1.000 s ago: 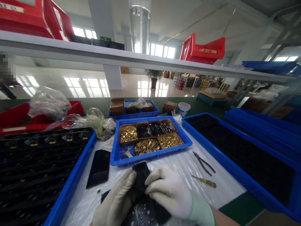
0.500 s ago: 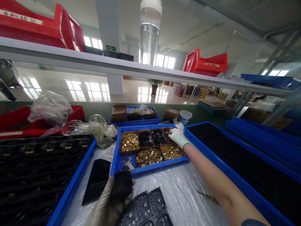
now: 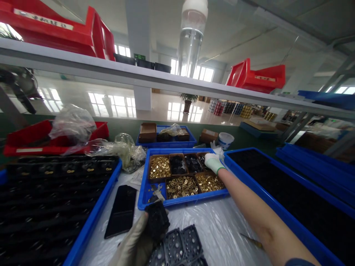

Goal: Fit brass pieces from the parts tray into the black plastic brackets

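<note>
My left hand (image 3: 135, 240), in a grey-white glove, grips a black plastic housing (image 3: 157, 221) just in front of the blue parts tray (image 3: 183, 202). My right hand (image 3: 213, 162), gloved in white with a green cuff, reaches into the small cardboard box (image 3: 202, 157) at the tray's far right. Its fingers curl downward and their tips are hidden, so anything between them cannot be made out. Other boxes in the tray hold brass-coloured pieces (image 3: 160, 167), brass rings (image 3: 182, 186) and black parts (image 3: 193, 163). Below the housing lie several joined black moulded plates (image 3: 183, 244).
A black phone-like slab (image 3: 121, 211) lies left of the tray, near a large tray of black housings (image 3: 55, 207). At right stand a long blue tray (image 3: 277, 192) and a thin tool (image 3: 253, 241). A shelf (image 3: 133, 75) with red bins (image 3: 257, 75) and a bottle (image 3: 191, 40) crosses above.
The whole view has swung a little left, so things sit further right in the picture. My right hand stays at the same box; my left hand still grips the housing.
</note>
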The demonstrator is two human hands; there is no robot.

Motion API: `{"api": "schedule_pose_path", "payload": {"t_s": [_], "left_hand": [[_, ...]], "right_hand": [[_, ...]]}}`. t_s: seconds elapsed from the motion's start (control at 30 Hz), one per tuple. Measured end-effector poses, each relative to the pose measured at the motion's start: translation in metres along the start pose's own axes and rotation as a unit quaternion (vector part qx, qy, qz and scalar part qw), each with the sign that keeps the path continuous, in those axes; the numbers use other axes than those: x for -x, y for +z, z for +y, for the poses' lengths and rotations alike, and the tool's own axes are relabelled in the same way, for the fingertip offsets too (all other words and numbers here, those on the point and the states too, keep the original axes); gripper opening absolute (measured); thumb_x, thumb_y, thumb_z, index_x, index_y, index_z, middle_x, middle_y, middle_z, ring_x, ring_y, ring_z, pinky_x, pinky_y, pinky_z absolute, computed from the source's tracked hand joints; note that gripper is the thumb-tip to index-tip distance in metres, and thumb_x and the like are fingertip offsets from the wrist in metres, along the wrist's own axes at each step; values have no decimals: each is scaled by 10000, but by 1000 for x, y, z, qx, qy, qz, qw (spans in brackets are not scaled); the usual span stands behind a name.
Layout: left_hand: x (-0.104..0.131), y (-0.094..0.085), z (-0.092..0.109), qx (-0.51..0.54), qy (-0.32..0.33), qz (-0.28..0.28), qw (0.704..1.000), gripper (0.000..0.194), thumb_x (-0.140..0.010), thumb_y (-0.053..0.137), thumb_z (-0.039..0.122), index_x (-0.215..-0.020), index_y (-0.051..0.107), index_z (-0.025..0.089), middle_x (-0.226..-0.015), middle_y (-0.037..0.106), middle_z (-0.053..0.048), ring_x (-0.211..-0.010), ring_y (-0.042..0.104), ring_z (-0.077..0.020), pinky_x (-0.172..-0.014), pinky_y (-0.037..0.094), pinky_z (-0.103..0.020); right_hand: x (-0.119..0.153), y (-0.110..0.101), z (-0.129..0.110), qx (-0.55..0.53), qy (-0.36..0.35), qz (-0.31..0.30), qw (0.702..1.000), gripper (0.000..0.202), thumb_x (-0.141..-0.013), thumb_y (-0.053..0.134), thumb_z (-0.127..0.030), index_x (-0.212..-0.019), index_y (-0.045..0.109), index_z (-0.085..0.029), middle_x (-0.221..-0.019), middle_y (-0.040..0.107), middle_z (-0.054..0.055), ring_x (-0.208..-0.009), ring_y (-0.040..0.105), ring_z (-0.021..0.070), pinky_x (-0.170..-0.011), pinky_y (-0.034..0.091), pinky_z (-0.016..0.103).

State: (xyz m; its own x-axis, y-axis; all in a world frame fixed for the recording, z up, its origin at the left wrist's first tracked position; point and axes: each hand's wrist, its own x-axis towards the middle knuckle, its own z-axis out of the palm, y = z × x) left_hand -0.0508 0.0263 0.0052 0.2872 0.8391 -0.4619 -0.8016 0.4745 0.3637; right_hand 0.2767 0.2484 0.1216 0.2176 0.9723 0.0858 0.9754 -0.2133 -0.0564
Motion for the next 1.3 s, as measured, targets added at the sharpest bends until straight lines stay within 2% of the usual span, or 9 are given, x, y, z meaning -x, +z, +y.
{"api": "schedule_pose_path", "payload": {"t_s": [0.1, 0.23, 0.4, 0.47, 0.53, 0.63, 0.93, 1.13, 1.3], "left_hand": [[2, 6, -2, 14, -30, -45, 998, 569, -972, 857, 334, -1526, 731, 305, -1448, 830, -102, -1487, 682, -386, -1252, 588, -530], [5, 8, -8, 2, -7, -65, 998, 559, -963, 868, 277, -1506, 741, 312, -1449, 832, -78, -1447, 716, -348, -1210, 621, -479], [22, 28, -11, -64, 38, -89, 993, 434, -903, 946, 385, -1295, 859, 222, -1353, 866, -111, -1302, 783, -344, -1138, 651, -431], [29, 40, -10, -77, 46, -101, 991, 466, -824, 1006, 471, -1201, 889, 223, -1288, 884, -110, -1325, 766, -373, -1198, 610, -480], [33, 48, -9, -93, 63, -114, 987, 469, -804, 1016, 509, -1170, 898, 240, -1264, 888, -102, -1364, 742, -394, -1248, 561, -531], [34, 50, -8, -105, 77, -134, 982, 462, -845, 986, 520, -1202, 893, 242, -1311, 873, -118, -1407, 711, -420, -1278, 516, -583], [34, 44, -9, -108, 82, -197, 971, 387, -1033, 797, 423, -1382, 832, 261, -1427, 834, -120, -1469, 676, -409, -1339, 434, -581], [38, 42, -6, -139, 96, -213, 962, 462, -1044, 773, 397, -1485, 771, 261, -1506, 794, -112, -1533, 619, -398, -1377, 377, -544], [33, 36, -5, -159, 103, -220, 957, 425, -1031, 781, 393, -1435, 802, 261, -1527, 781, -101, -1587, 558, -392, -1412, 304, -544]], "right_hand": [[2, -7, 10, -38, 19, 1, 999, 317, -1085, 801, -393, -1289, 755, -155, -1341, 758, 120, -1194, 754, 279, -1065, 645, 508], [30, -17, 14, -139, -39, 57, 988, 122, -1076, 764, -280, -1072, 797, -163, -1170, 819, 79, -1141, 773, 257, -1057, 626, 466], [115, -17, -16, -285, -173, 96, 938, 184, -1012, 657, -239, -963, 833, -217, -1039, 846, 72, -1038, 783, 257, -960, 617, 384], [157, -16, -32, -341, -232, 93, 906, 168, -1011, 668, -278, -934, 814, -250, -973, 822, 43, -959, 769, 240, -884, 612, 366], [193, -13, -47, -431, -288, 93, 850, 145, -1013, 687, -258, -907, 785, -263, -931, 788, 29, -905, 737, 230, -833, 589, 362], [228, -6, -62, -472, -306, 82, 823, 143, -1009, 697, -206, -898, 762, -267, -899, 749, 20, -890, 700, 228, -811, 550, 373], [242, 9, -68, -433, -303, 130, 839, 132, -1015, 714, -188, -912, 750, -264, -910, 712, 34, -886, 674, 247, -820, 490, 411], [248, 13, -71, -418, -323, 111, 842, 148, -1014, 690, -155, -914, 733, -256, -906, 701, 31, -896, 666, 246, -825, 462, 405], [249, 16, -72, -426, -303, 100, 846, 145, -982, 692, -127, -916, 738, -247, -941, 701, 33, -942, 673, 248, -850, 470, 408]]}}
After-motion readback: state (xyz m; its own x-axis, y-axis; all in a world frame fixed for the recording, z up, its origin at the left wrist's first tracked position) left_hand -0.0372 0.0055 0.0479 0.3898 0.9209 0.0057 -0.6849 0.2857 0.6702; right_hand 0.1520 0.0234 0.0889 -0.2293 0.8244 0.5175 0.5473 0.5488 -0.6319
